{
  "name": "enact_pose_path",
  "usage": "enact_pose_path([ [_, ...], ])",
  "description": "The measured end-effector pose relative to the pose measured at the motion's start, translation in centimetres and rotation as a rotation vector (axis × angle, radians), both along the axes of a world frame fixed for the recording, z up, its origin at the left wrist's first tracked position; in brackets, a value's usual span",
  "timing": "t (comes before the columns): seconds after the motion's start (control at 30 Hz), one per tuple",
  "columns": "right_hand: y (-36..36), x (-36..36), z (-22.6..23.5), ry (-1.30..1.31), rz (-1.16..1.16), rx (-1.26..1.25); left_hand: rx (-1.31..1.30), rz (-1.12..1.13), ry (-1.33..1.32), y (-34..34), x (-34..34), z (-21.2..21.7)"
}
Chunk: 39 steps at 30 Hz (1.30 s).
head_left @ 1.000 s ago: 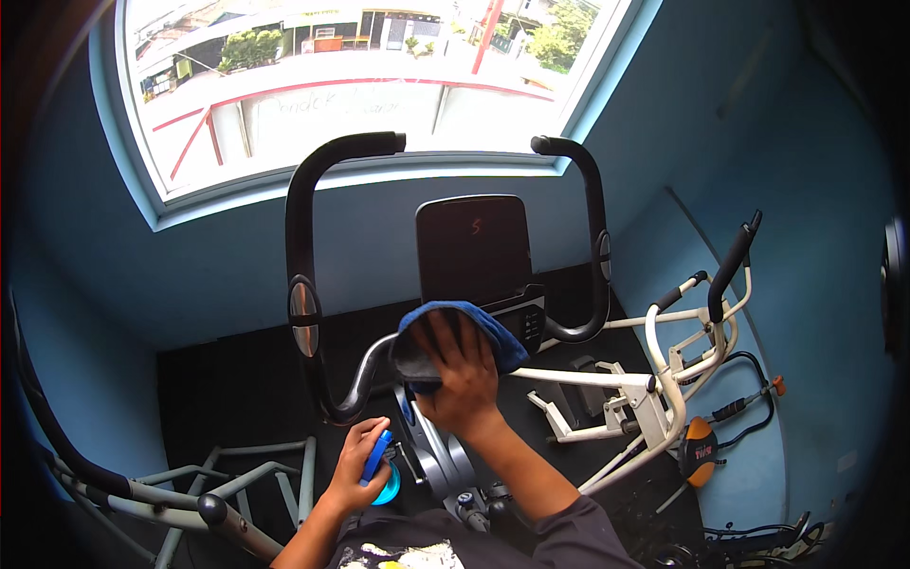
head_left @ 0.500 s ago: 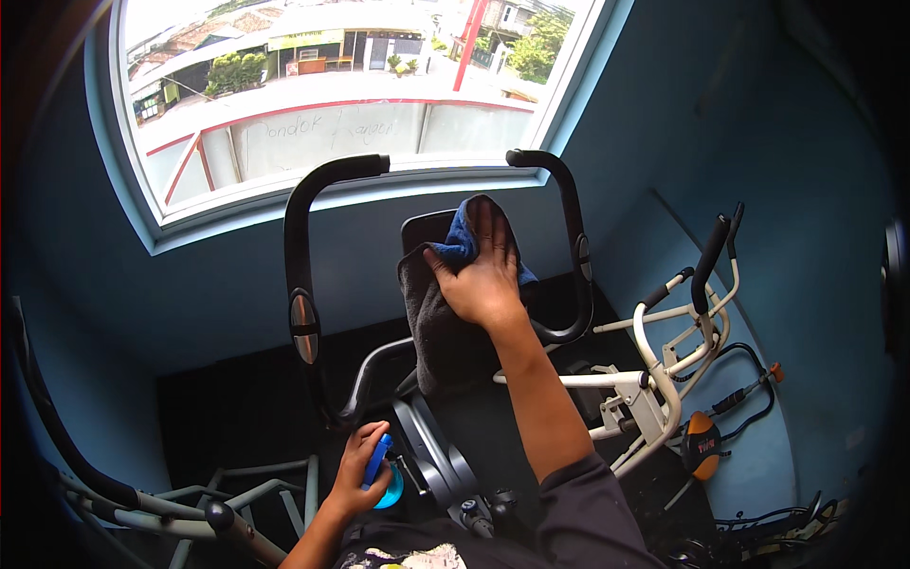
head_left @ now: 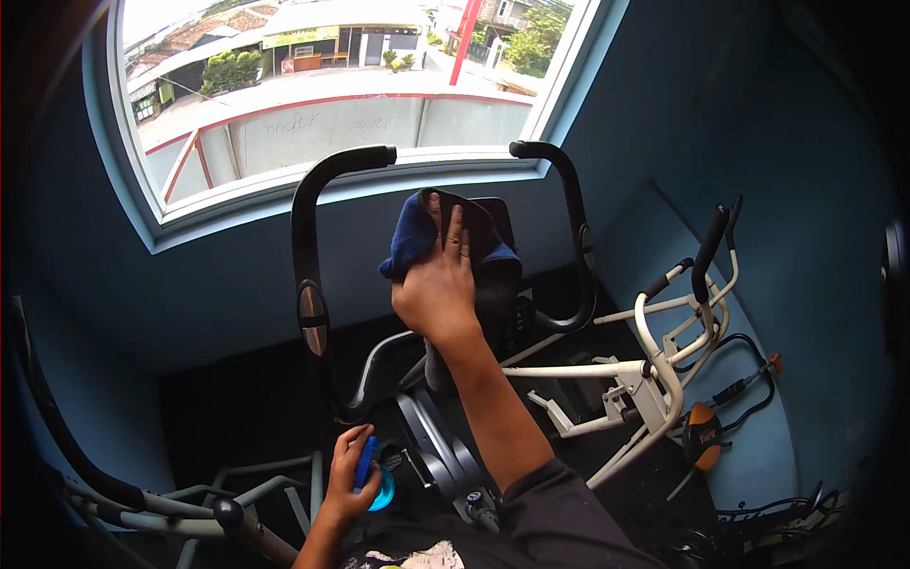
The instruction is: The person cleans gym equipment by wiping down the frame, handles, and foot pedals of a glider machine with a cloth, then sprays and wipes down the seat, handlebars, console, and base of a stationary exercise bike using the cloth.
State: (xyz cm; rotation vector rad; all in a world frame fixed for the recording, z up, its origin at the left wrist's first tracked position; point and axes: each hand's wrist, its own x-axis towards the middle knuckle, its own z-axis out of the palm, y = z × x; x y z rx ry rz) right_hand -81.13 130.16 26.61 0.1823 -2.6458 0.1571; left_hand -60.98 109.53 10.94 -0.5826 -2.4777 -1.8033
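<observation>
My right hand (head_left: 438, 284) lies over a dark grey and blue cloth (head_left: 409, 237), pressing it with fingers stretched out onto the upper left of an exercise machine's black console (head_left: 499, 214). The console's right edge and some buttons show beside the cloth. Low in the view, my left hand (head_left: 343, 479) is closed round a spray bottle (head_left: 382, 488) with a blue trigger head and a light blue body. Curved black handlebars (head_left: 305, 228) with metal grip plates rise on both sides of the console.
A white-framed machine (head_left: 645, 389) stands at the right, near an orange and black device (head_left: 702, 436) with a cable. Another frame with a black handle (head_left: 71, 417) is at the left. Beyond the handlebars, a large window (head_left: 332, 175) is set in the blue wall.
My right hand and the cloth have moved left across the console, uncovering its right side. My left hand keeps the spray bottle, slightly lower and further left.
</observation>
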Motion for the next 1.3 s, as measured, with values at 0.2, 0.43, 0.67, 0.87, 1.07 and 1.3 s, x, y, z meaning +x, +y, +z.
enact_pose_path([
  [0.2, 0.2, 6.2, -7.6, 0.215, 0.027, 0.230, -0.003, -0.062, -0.039, 1.6, -0.1, 0.2],
  [0.43, 5.9, 10.8, -13.1, 0.269, -0.084, -0.460, -0.028, -0.096, -0.009, 1.0, 0.5, -0.3],
  [0.67, 9.0, 7.5, -24.3, 0.027, -0.015, -1.356, -0.064, -0.136, -0.025, 1.5, 0.5, -0.4],
  [0.87, 3.4, 10.8, -25.2, 0.115, 0.207, -1.077, 0.009, -0.030, -0.101, 0.9, 1.7, -0.6],
  [1.07, 9.9, 1.8, -37.4, 0.069, 0.158, -2.069, -0.044, -0.093, -0.120, 2.4, 1.0, -1.7],
  [1.3, 1.6, 4.5, -26.9, 0.257, -0.207, -0.557, -0.148, -0.017, -0.195, 0.9, 2.7, -4.3],
])
